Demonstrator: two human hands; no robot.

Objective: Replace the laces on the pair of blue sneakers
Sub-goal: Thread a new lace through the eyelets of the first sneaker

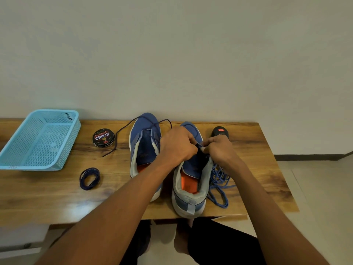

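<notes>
Hands met over the right-hand blue sneaker (191,180), which stood on the wooden table (57,197) with its heel toward the person. The left hand (176,147) was curled over the sneaker's tongue area, its fingertips pinching a lace end (199,145); the right hand (219,150), fingers bent, pinched the same lace from the other side (whether it passed through an eyelet there could not be told). Just below the right hand a loose heap of light-blue lace (219,180) lay against the sneaker's outer side. Just left of the left hand stood the other blue sneaker (144,146), with a dark lace (122,134) threaded near its toe and trailing onto the table. Farther left of the hands sat a Cherry shoe-polish tin (103,138), a coiled dark lace (89,178) and a light-blue plastic basket (41,140). Beyond the right hand lay a black object with a red label (220,131).
</notes>
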